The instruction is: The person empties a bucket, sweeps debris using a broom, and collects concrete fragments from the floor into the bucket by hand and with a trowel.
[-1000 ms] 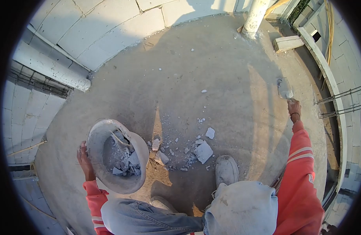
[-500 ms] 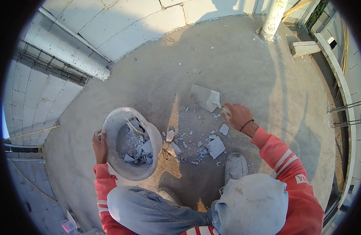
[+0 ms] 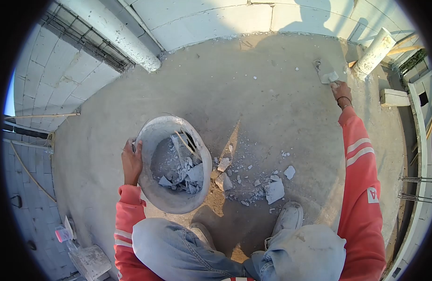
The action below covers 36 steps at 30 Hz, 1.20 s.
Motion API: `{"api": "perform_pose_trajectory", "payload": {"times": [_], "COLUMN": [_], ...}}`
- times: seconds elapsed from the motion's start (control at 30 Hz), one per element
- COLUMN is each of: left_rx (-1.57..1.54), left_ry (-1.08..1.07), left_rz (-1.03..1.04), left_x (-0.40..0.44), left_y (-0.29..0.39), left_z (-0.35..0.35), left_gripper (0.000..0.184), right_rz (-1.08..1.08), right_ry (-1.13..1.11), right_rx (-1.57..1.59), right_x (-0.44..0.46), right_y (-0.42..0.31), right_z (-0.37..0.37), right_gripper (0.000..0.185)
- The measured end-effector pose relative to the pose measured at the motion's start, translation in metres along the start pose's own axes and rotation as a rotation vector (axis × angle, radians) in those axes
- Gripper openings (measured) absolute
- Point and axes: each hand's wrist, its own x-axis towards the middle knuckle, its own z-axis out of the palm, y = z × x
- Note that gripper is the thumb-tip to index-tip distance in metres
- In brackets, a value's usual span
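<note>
My left hand [image 3: 132,161] grips the left rim of a dusty, pale hard hat [image 3: 204,187], which lies upturned like a bowl. Inside it are grey rubble and white chunks [image 3: 195,173], with a pale strap across them. My right hand [image 3: 341,92] is stretched far forward to the right, closed on the handle of a trowel [image 3: 329,77], whose blade is near the floor. Broken white pieces [image 3: 274,191] and crumbs are scattered on the concrete floor [image 3: 253,103] between the hat and my right shoe.
A white block wall [image 3: 202,23] runs along the far side. One pipe [image 3: 117,35] slants at the upper left, another [image 3: 375,54] stands at the upper right. A short block [image 3: 394,98] lies by the right edge, above protruding rebar [image 3: 417,197]. A dusty container [image 3: 90,262] sits lower left.
The trowel first came in from the right to the floor beyond the pieces, then moved out to the far right. My left hand stays on the hat's rim. The view has shifted.
</note>
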Motion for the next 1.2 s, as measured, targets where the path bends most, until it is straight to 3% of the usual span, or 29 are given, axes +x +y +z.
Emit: {"api": "perform_pose_trajectory", "payload": {"times": [0.1, 0.17, 0.27, 0.33, 0.37, 0.47, 0.53, 0.67, 0.77, 0.8, 0.87, 0.93, 1.0, 1.03, 1.1, 1.13, 1.2], "left_rx": [-0.015, -0.022, -0.087, -0.134, -0.153, -0.216, -0.273, -0.295, -0.276, -0.285, -0.313, -0.316, -0.346, -0.360, -0.426, -0.464, -0.467], "left_ry": [-0.001, -0.002, -0.014, -0.038, -0.049, -0.110, -0.186, -0.171, -0.214, -0.218, -0.232, -0.148, -0.138, -0.118, -0.147, -0.147, -0.153], "left_rz": [0.029, 0.030, -0.023, -0.080, -0.081, -0.060, -0.043, 0.104, 0.175, 0.183, 0.232, 0.213, 0.212, 0.179, 0.165, 0.125, 0.161], "left_x": [0.003, 0.005, 0.006, 0.010, 0.012, 0.023, 0.034, 0.062, 0.069, 0.073, 0.083, 0.079, 0.096, 0.100, 0.096, 0.094, 0.097], "left_y": [-0.003, 0.001, 0.007, 0.010, 0.012, 0.008, 0.008, -0.002, -0.003, -0.008, -0.018, -0.042, -0.069, -0.078, -0.080, -0.082, -0.091], "left_z": [0.000, -0.001, -0.002, -0.006, -0.008, -0.009, -0.012, -0.003, -0.004, -0.005, -0.001, 0.017, 0.022, 0.027, 0.024, 0.023, 0.033], "left_gripper": [0.039, 0.038, 0.038, 0.038, 0.040, 0.045, 0.053, 0.057, 0.060, 0.060, 0.060, 0.059, 0.058, 0.058, 0.058, 0.057, 0.056], "right_rz": [-0.165, -0.411, -0.557, -0.809, -0.799, -0.898, -1.178, -1.168, -1.120, -1.095, -0.660, -0.358, -0.018, 0.014, 0.407, 0.439, 0.638], "right_ry": [-0.076, -0.053, -0.165, -0.289, -0.300, -0.423, -0.389, -0.627, -0.555, -0.540, -0.211, 0.137, 0.229, 0.244, 0.245, 0.260, 0.224], "right_rx": [0.069, 0.046, 0.066, 0.065, 0.055, -0.007, -0.036, -0.137, -0.137, -0.142, -0.023, -0.019, -0.111, -0.134, -0.238, -0.259, -0.046], "right_x": [0.019, 0.019, -0.011, -0.033, -0.048, -0.107, -0.150, -0.247, -0.300, -0.314, -0.340, -0.364, -0.390, -0.407, -0.448, -0.475, -0.528], "right_y": [-0.058, -0.093, -0.140, -0.156, -0.162, -0.151, -0.126, -0.084, -0.035, -0.017, 0.028, 0.095, 0.147, 0.180, 0.238, 0.255, 0.301], "right_z": [0.028, 0.044, 0.042, 0.042, 0.041, 0.033, 0.036, 0.005, -0.012, -0.019, -0.033, -0.022, -0.033, -0.035, -0.040, -0.041, -0.022], "right_gripper": [0.041, 0.038, 0.037, 0.037, 0.037, 0.037, 0.035, 0.039, 0.039, 0.039, 0.038, 0.037, 0.036, 0.036, 0.039, 0.039, 0.040]}}
